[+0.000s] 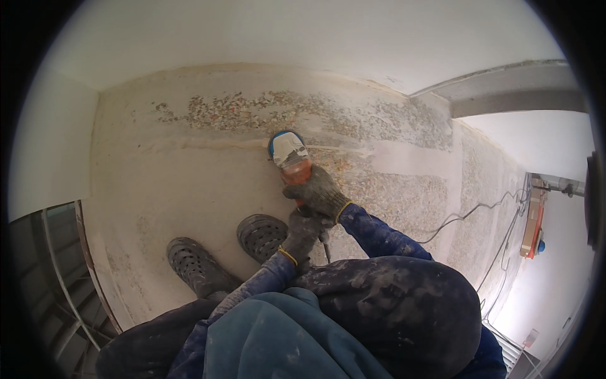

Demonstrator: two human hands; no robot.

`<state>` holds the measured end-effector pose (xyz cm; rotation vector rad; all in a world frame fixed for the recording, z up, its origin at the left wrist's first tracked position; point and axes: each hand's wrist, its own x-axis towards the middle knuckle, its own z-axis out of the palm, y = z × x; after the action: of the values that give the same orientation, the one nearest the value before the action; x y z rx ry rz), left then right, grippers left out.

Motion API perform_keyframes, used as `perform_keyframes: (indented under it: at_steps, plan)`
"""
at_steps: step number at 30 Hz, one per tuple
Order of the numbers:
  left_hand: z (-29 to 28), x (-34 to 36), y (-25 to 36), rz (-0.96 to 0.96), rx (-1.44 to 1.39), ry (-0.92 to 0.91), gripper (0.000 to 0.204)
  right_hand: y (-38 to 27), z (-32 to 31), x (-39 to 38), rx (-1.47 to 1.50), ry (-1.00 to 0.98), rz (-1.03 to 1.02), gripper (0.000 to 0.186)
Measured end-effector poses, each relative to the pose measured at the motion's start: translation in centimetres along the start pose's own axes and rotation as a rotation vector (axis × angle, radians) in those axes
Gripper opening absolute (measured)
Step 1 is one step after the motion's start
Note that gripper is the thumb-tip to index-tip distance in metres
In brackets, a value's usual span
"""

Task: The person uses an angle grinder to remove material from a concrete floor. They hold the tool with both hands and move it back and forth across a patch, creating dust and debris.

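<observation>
A handheld orange power tool (289,155) with a white, blue-rimmed round head rests against the dusty, speckled floor (189,164), on a pale streak. My right hand (315,191), in a dirty grey knit glove with a yellow cuff, is closed around the tool’s orange body. My left hand (300,232), gloved the same way, grips the tool’s rear end lower down, just below my right hand, with a dark cord hanging beside it. My dark perforated clogs (257,237) are on the floor to the left of my hands.
White walls (252,35) border the floor ahead and at both sides. A metal railing (60,271) and dark opening lie at the lower left. Loose cables (442,227) snake across the right. A long cardboard-and-orange item (533,221) and a small blue object (541,246) lie at the far right.
</observation>
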<state>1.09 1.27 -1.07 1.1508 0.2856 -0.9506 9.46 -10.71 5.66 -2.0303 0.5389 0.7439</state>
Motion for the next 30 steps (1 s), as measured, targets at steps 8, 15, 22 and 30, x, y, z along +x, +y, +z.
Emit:
perform_keyframes:
  at_steps: [8, 15, 22, 30]
  plan:
    - [0.5, -0.7, 0.9, -0.017, -0.077, -0.01, 0.037, 0.2, 0.0, -0.6, 0.039, 0.045, 0.037, 0.069]
    - [0.1, 0.0, 0.1, 0.099, -0.094, 0.063, 0.034, -1.8, -0.1, -0.1, 0.051, -0.1, -0.03, 0.076]
    - [0.1, -0.4, 0.3, 0.004, -0.209, -0.019, 0.035, -1.3, -0.4, -0.8, 0.047, -0.029, -0.003, 0.071]
    - [0.1, -0.6, -0.3, 0.049, -0.142, -0.026, 0.037, -0.1, -0.1, -0.6, 0.059, -0.005, -0.031, 0.071]
